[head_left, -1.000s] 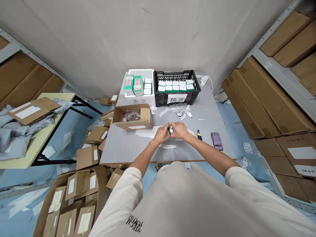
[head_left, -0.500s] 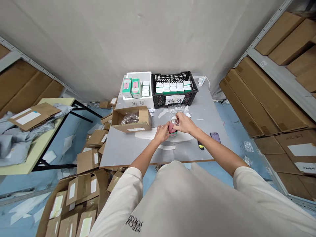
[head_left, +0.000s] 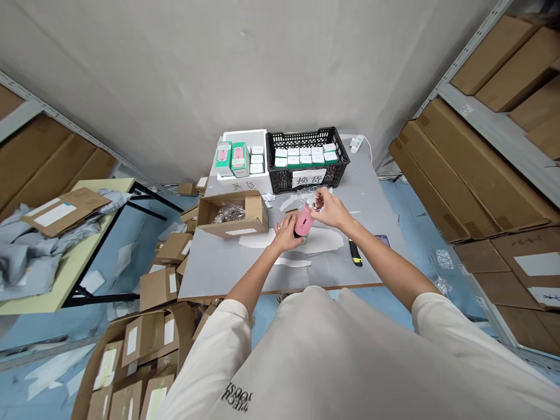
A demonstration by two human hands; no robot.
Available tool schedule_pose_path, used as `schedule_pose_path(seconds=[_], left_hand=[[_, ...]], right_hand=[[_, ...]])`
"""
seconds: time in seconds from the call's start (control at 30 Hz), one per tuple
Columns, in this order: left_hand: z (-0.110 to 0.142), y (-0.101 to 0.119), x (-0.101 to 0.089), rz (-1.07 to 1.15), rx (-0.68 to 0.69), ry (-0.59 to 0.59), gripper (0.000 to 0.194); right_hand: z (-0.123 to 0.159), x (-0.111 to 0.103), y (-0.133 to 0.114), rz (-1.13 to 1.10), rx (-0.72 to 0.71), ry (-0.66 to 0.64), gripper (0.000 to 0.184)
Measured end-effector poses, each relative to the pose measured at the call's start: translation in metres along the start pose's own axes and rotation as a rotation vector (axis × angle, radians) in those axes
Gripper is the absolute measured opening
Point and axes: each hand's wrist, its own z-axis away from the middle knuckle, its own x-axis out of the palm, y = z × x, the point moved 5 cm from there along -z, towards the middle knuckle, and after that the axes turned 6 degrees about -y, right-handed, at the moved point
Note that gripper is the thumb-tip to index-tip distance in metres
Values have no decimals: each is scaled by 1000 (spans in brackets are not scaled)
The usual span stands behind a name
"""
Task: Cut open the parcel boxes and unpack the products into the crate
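Two-handed hold on a pink cylindrical bottle (head_left: 303,221), seen from a head-worn camera; clock positions are read from the bottle, with 12 o'clock toward the wall. The bottle sits tilted over the middle of the tabletop (head_left: 219,269), its clear top toward 1 o'clock and its dark base toward 7; whether the base touches the surface cannot be told. Grip: the left hand (head_left: 285,232) is closed around the lower body, and the right hand (head_left: 331,209) is curled narrowly around the clear top.

Surroundings: an open cardboard carton (head_left: 227,231) at 10 o'clock holds clear-wrapped items. A white foam tray (head_left: 242,184) at 11 o'clock carries upright green-and-pink boxes (head_left: 231,158) and small white boxes (head_left: 257,158). A black plastic crate (head_left: 280,175) at 12 o'clock holds rows of white-and-green boxes (head_left: 305,156). A yellow-and-black utility knife (head_left: 355,252) lies at 3 o'clock.

Progress: boxes remain in tray and crate, and wrapped items remain in the carton.
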Motion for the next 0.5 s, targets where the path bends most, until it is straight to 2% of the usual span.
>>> schedule_pose_path(seconds=[0.13, 0.23, 0.4, 0.5], left_hand=[[-8, 22, -20, 102, 50, 108, 80], [-15, 27, -27, 211, 26, 154, 64], [-20, 24, -33, 440, -29, 262, 60], [-20, 22, -34, 604, -14, 288, 64]], right_hand=[[-7, -2, 6, -75, 14, 26, 44], [-13, -2, 6, -188, 10, 94, 47], [-15, 14, 24, -521, 41, 206, 50], [-11, 38, 37, -651, 58, 100, 45]])
